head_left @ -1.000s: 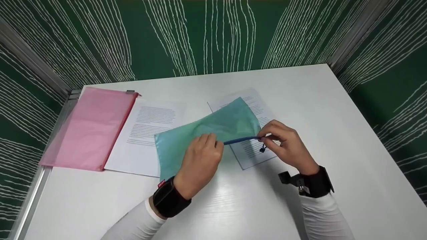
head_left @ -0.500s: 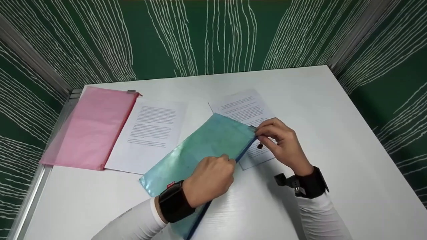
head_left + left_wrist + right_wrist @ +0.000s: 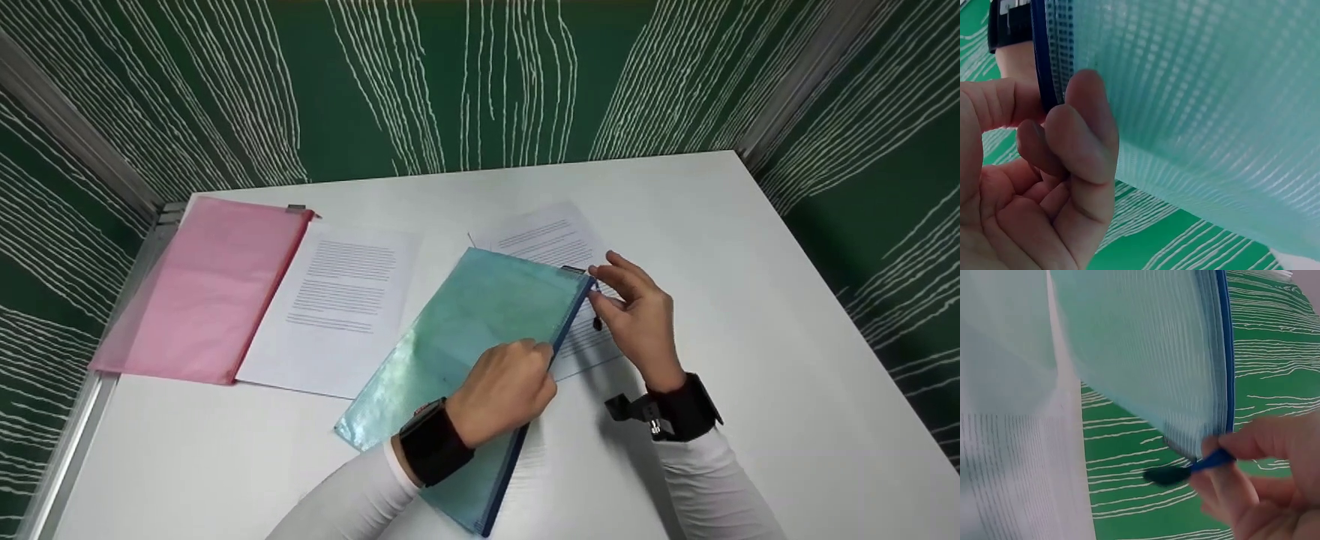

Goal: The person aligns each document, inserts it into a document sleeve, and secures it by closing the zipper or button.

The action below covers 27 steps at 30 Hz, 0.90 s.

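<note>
A teal mesh zip pouch (image 3: 442,337) is held up at a slant over the table, its dark blue zipper edge (image 3: 517,457) on the right. My left hand (image 3: 499,394) pinches that edge partway along; in the left wrist view the curled fingers (image 3: 1081,143) lie on the mesh and the thumb is at the blue edge. My right hand (image 3: 637,319) pinches the pouch's upper right corner at the zipper end. In the right wrist view a dark pull tab (image 3: 1168,475) on a blue strip hangs from those fingers. A small dark label (image 3: 574,269) shows near this corner.
A pink zip pouch (image 3: 217,292) lies at the table's left side, beside a printed sheet (image 3: 337,300). Another printed sheet (image 3: 551,229) lies behind the teal pouch, partly covered by it. Green walls with white lines (image 3: 517,82) enclose the white table (image 3: 787,360).
The teal pouch has swung from nearly crosswise to a steep slant, zipper edge now facing right. My left hand has moved right and down; the right hand has risen slightly, still pinching the corner.
</note>
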Available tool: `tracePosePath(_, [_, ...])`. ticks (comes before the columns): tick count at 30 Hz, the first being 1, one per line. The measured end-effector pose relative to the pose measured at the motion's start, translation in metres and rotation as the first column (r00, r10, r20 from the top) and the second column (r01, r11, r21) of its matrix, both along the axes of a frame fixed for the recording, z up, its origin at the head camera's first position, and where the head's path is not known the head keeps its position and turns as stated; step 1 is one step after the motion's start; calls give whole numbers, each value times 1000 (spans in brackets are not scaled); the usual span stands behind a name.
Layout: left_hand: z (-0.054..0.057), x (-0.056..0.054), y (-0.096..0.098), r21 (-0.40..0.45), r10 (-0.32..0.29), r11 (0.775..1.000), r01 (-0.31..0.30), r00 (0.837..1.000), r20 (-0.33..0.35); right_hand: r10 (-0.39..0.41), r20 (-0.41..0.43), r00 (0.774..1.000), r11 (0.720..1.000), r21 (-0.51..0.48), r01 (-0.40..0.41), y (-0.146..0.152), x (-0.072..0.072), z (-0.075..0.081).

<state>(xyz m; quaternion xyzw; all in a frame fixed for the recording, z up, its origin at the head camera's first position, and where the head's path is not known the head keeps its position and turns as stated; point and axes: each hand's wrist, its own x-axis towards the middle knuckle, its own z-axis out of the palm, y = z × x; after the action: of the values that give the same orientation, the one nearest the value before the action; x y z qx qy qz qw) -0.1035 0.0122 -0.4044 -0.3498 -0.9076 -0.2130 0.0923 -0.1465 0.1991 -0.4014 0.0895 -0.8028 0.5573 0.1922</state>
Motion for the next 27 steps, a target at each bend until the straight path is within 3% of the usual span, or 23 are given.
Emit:
tracePosePath(5, [-8,2,6,14,35,999,-34,998,-58,-68,24,997,997,-32,69,1,-1,2])
tracePosePath(12, [-22,7,8,31,96,995,-93,988,-121,15,68,998,996,-93,-8,4,-2,1])
tracePosePath(27, [-39,1,8,80,123,990,-119,991,-57,112,0,994,982,-150,-110,-3,-7,0])
